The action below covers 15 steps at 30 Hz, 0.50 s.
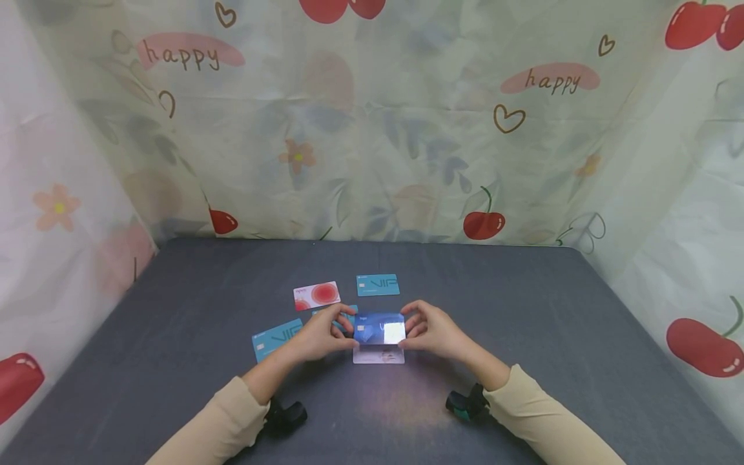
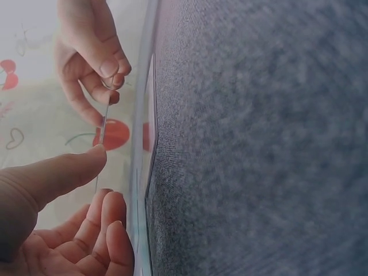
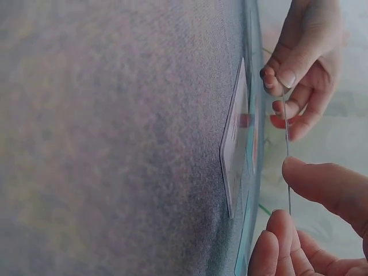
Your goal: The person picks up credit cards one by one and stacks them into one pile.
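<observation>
Left hand (image 1: 318,337) and right hand (image 1: 433,330) pinched opposite ends of 1 blue card (image 1: 379,329) above a pale card (image 1: 378,354).

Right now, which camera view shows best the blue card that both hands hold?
The head view: the blue card faces the camera between the left hand and right hand, above a pale card. Both wrist views show it only edge-on, as a thin line.
</observation>
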### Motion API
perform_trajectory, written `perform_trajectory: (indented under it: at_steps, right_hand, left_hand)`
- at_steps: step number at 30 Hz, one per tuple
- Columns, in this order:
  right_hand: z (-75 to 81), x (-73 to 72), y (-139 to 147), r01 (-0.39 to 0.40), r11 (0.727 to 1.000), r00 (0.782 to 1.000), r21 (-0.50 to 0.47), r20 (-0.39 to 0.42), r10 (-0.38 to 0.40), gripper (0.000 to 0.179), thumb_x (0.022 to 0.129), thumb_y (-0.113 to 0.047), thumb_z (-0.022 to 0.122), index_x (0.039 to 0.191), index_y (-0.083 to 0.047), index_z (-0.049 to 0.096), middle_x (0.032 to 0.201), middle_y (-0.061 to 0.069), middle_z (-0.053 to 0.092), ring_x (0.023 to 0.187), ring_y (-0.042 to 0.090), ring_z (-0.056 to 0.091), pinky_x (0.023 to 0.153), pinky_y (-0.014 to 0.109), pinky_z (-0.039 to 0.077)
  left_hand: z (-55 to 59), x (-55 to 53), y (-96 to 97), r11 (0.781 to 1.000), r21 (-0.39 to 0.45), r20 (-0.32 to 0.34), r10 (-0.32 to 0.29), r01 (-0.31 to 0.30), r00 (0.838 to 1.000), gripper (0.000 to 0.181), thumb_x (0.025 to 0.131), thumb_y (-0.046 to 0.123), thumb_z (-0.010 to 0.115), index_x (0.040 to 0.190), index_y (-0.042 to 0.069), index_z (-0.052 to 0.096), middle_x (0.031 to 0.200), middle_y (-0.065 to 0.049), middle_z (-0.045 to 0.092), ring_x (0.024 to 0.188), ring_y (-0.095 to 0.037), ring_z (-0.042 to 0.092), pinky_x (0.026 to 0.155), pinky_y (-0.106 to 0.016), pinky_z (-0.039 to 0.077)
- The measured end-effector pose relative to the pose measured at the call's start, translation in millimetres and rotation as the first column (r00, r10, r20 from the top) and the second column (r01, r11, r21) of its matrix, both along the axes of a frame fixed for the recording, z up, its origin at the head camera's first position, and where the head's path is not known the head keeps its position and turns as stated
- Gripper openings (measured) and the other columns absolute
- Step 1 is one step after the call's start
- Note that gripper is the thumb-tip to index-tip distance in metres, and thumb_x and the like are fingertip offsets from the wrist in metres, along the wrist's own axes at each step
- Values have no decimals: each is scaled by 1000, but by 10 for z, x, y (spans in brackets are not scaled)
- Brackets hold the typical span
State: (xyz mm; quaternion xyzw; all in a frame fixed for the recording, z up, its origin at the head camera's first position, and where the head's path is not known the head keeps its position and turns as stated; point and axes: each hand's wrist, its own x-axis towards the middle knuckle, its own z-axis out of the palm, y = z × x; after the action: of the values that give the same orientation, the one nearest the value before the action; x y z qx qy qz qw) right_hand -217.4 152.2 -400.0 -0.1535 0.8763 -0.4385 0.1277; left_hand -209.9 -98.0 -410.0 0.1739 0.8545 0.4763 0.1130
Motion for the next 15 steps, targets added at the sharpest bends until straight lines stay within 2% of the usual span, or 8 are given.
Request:
perform_trajectory:
  at_steps: [15]
  right_hand:
    - [-20, 19, -6, 3, 1000, 1000, 29, 4, -3, 56, 72, -8, 79, 119, 1, 51, 91, 10, 62, 75, 12, 58, 68, 25, 52]
  left_hand:
    - [11, 24, -15, 1000, -17, 10, -1, 1, 1000, 51, 77, 10, 74, 121, -2, 50, 95, -14, 59, 68, -11, 56, 63, -20, 49]
